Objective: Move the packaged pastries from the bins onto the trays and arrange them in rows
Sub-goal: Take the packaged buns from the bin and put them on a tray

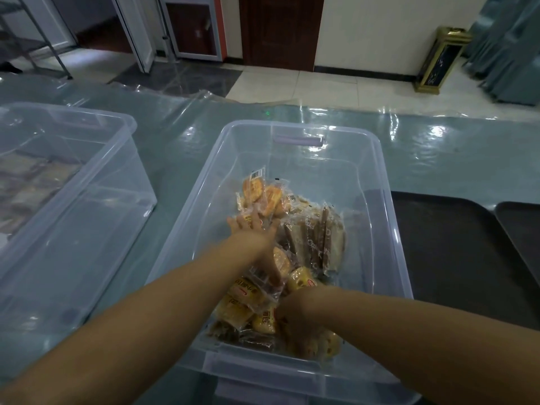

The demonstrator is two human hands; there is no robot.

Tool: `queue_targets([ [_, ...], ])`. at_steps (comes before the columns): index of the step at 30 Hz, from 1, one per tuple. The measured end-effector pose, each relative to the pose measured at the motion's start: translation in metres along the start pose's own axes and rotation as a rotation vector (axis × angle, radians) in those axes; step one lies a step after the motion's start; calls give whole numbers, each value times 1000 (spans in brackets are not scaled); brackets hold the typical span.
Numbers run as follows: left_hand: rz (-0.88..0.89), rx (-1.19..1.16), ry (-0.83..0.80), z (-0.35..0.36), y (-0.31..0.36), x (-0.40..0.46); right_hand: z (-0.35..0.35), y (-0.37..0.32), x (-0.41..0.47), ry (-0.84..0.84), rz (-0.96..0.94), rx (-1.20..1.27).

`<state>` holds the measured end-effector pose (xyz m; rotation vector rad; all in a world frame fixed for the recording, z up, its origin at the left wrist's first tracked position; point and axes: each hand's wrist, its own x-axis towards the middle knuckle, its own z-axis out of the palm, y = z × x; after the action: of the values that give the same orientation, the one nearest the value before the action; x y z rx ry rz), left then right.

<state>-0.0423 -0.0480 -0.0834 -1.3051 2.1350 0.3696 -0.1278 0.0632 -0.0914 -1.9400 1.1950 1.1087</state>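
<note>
**Desk:** What do you have closest to you?

**Me:** My right hand (295, 309), low in the near end of the clear bin (388, 258). It is buried among the packaged pastries (263, 302), and wrappers cover the fingers, so I cannot tell whether it is closed on one or just resting there.

**Desk:** And the left?

**Me:** My left hand (257, 238) reaches further in, over the middle of the pile. The fingers are spread flat and the thumb points back toward me; it is open, pressing on the packets rather than holding any. Yellow packets lie under and just beyond the fingertips, and a stack of brown-edged sandwich packets (315, 238) sits just to the right of the hand.

**Desk:** Where does the pile sit in the bin?

**Me:** It fills the near and middle part. The far end shows bare bottom up to the purple handle (298, 140).

**Desk:** Trays?

**Me:** A dark tray (450, 258) lies on the table just right of the bin, with a second dark tray (523, 229) at the frame edge. No packets show on them.

**Desk:** Anything to the left?

**Me:** A second clear bin (87, 159), well apart, with blurred packets at its left side. Both bins stand on a green table under a glossy plastic cover (438, 147).
</note>
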Motion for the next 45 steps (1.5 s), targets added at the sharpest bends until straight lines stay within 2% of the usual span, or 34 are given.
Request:
queue_targets([
  [3, -23, 32, 10, -3, 10, -4, -1, 2, 5, -34, -25, -24],
  [9, 70, -7, 116, -15, 0, -7, 2, 1, 10, -61, 29, -60],
  [13, 113, -159, 219, -30, -10, -13, -13, 5, -15, 28, 30, -22],
  [16, 149, -334, 214, -47, -21, -24, -27, 15, -42, 149, 54, 148],
  [21, 188, -575, 311, -63, -34, -53, -27, 29, -82, 488, 49, 269],
  [24, 192, -736, 456, -67, -35, -79, -16, 41, -117, 813, -9, 374],
  [27, 230, -979, 580, -65, -18, -110, 9, 51, -160, 1144, -178, 670],
  [31, 266, -1185, 704, -58, 33, -151, 64, 73, -217, 1480, -276, 1051],
  [34, 195, -1332, 840, -52, 94, -183, 121, 99, -252, 1672, -157, 1130],
  [36, 199, -1426, 888, -47, 145, -201, 168, 117, -275, 1735, -64, 1185],
  [40, 437, -1509, 800, -36, 260, -217, 283, 157, -307, 1787, 88, 1355],
  [43, 527, -1448, 681, -17, 347, -207, 370, 184, -322, 1836, 235, 1549],
  [45, 552, -1397, 630, -5, 403, -200, 421, 197, -335, 1876, 352, 1591],
])
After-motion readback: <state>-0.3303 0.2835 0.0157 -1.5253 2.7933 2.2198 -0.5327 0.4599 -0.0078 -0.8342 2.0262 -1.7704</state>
